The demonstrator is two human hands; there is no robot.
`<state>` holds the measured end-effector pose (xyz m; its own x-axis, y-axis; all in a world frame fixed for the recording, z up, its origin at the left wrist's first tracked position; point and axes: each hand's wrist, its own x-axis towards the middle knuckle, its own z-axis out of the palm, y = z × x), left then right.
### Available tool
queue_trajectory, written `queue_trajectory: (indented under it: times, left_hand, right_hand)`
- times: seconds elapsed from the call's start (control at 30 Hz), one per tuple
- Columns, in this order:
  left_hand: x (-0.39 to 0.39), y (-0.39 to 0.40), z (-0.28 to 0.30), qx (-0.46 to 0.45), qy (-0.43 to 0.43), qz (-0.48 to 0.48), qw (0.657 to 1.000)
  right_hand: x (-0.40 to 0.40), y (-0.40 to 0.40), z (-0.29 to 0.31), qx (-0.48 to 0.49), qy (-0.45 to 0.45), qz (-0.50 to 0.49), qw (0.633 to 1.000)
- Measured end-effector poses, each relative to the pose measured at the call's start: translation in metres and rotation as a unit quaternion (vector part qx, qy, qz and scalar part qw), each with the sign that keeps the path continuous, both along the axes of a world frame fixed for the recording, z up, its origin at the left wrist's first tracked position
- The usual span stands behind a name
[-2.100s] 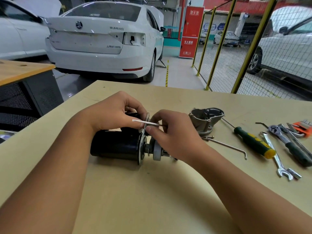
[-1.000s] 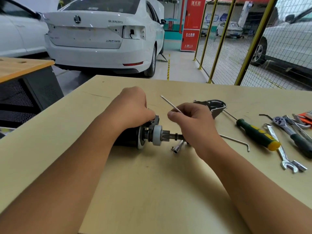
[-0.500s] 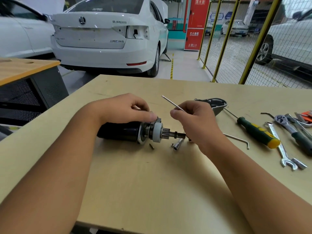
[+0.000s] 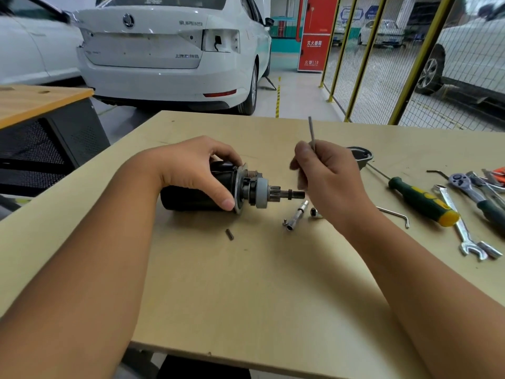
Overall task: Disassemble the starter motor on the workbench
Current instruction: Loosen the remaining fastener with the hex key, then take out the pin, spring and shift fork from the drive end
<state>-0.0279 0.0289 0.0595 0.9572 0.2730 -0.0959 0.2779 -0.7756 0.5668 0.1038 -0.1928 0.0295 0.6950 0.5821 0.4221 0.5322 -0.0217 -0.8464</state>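
Left hand point(image 4: 196, 170) curled in a grip over a black body, thumb forward; right hand point(image 4: 328, 176) raised, pinching a thin rod upright.

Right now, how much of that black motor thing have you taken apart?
Done: the grey metal nose housing is off and sits on the tan workbench. In hand: the right hand holds a thin long metal bolt; the left hand steadies the black starter motor body. Left: the pinion gear and shaft remain attached to the body.
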Motion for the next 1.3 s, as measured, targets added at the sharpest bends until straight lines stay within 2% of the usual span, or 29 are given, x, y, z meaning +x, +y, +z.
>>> queue_trajectory:
  times: [0.07, 0.17, 0.23, 0.3, 0.37, 0.53, 0.77, 1.0, 1.3]
  left_hand:
    - [0.001, 0.002, -0.001, -0.013, -0.008, 0.006, 1.0]
    - [0.003, 0.004, -0.002, -0.027, -0.032, 0.012, 0.999]
    - [0.004, 0.005, -0.003, -0.031, -0.049, 0.016, 0.998]
    - [0.005, 0.005, -0.004, -0.036, -0.058, 0.025, 0.997]
    - [0.006, 0.006, -0.005, -0.042, -0.06, 0.033, 0.997]
    - [0.007, 0.01, -0.006, -0.045, -0.063, 0.033, 0.996]
    - [0.008, 0.011, -0.007, -0.032, -0.065, 0.034, 0.997]
    - [0.007, 0.011, -0.007, -0.016, -0.065, 0.031, 0.997]
    - [0.004, 0.009, -0.007, -0.023, -0.059, 0.034, 0.997]
  right_hand:
    - [-0.006, -0.001, 0.0, 0.008, -0.039, 0.034, 0.999]
    - [-0.019, -0.001, -0.001, -0.017, -0.161, 0.065, 0.985]
    - [-0.035, 0.003, -0.005, -0.045, -0.187, 0.115, 0.975]
    - [-0.055, 0.011, -0.014, -0.126, -0.249, 0.144, 0.949]
    - [-0.07, 0.02, -0.024, -0.212, -0.34, 0.127, 0.907]
    - [-0.081, 0.033, -0.028, -0.259, -0.424, 0.136, 0.857]
    - [-0.045, 0.007, -0.013, -0.337, -0.459, 0.158, 0.807]
    - [-0.003, -0.006, -0.003, -0.37, -0.337, 0.204, 0.841]
    - [0.017, -0.014, 0.0, -0.409, -0.297, 0.171, 0.846]
